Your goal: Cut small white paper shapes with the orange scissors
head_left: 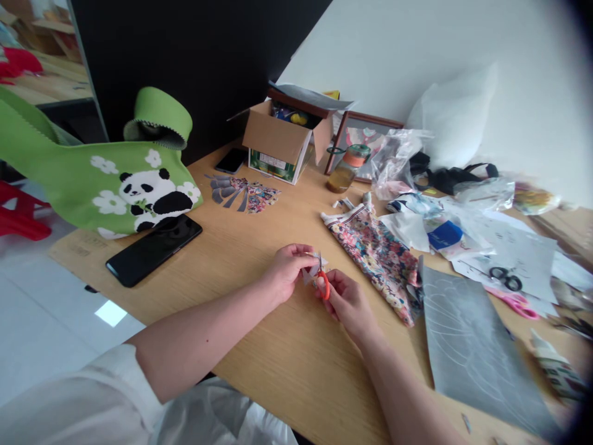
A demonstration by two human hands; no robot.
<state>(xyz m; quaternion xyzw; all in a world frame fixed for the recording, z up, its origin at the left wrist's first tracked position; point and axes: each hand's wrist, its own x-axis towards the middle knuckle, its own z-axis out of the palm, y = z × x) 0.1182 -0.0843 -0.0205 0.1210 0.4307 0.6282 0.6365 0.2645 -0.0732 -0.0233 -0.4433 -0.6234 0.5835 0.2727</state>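
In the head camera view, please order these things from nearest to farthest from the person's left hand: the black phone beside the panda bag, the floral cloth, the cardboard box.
From the left hand:
1. Floral cloth, to its right on the table.
2. Black phone, to its left, by the panda bag.
3. Cardboard box, at the back edge of the table.

Left hand (288,267) pinching small scrap (311,272), right hand (345,300) gripping orange scissors (323,283)

Wooden table (259,346), phone (154,249), floral cloth (380,256), cardboard box (278,139)
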